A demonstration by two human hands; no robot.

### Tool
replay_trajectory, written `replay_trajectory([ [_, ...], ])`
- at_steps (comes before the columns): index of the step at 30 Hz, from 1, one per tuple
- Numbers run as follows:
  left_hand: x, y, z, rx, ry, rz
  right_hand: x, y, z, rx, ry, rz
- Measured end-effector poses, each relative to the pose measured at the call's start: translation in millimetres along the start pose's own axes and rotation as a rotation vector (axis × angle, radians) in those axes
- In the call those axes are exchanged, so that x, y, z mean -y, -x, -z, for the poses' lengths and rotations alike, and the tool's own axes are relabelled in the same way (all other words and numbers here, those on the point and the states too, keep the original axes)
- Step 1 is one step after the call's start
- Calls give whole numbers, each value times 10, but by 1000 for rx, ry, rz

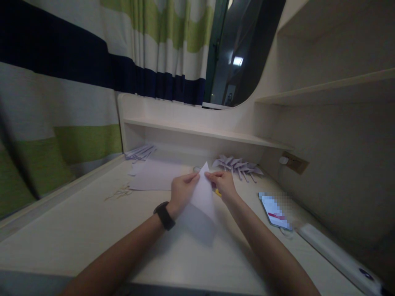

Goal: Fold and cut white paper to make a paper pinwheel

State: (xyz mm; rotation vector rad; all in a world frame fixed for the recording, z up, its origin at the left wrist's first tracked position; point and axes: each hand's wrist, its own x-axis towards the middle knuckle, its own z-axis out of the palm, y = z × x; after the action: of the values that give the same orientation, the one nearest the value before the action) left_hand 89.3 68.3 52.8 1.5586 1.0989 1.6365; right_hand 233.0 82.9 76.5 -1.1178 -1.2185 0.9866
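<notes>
A sheet of white paper [202,201], folded to a point at its top, is held up over the desk between my two hands. My left hand [182,191], with a dark watch [164,215] on the wrist, pinches the paper's left edge near the point. On the other edge, my right hand [224,185] pinches it between thumb and fingers. Just behind the hands, a small yellow thing [217,192] shows in part beside the right hand. Flat on the desk to the left lies more white paper [154,172].
Several folded paper pinwheels [237,164] lie at the back right. At the back left are thin paper sticks [140,153], with short pale strips [120,191] nearer. A phone [274,210] and a long white bar [336,255] lie right. A shelf [200,130] spans the desk's back.
</notes>
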Motion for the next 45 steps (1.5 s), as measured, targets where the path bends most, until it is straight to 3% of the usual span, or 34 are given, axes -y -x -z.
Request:
replay_trajectory([
  [4, 55, -6, -12, 16, -2, 8, -45, 68, 35, 40, -81, -73],
  [8, -28, -6, -8, 75, 36, 83, -74, 104, 105, 16, -87, -66],
  [11, -149, -6, 1, 112, 102, 200, -81, 101, 156, 74, -93, -52],
  [15, -201, -26, 11, 184, 111, 226, -92, 100, 176, 167, -50, -66],
  [20, -98, -61, 9, 78, 76, 244, -151, 108, 161, 186, 7, -162],
  [32, 125, -118, 26, 88, -7, 197, -305, 154, 125, 132, 35, -192],
  [38, 137, -130, 52, 139, 96, 236, -392, 166, 116, 123, 51, -198],
  [45, 231, -164, 73, 108, 122, 224, -449, 159, 99, 114, 38, -187],
])
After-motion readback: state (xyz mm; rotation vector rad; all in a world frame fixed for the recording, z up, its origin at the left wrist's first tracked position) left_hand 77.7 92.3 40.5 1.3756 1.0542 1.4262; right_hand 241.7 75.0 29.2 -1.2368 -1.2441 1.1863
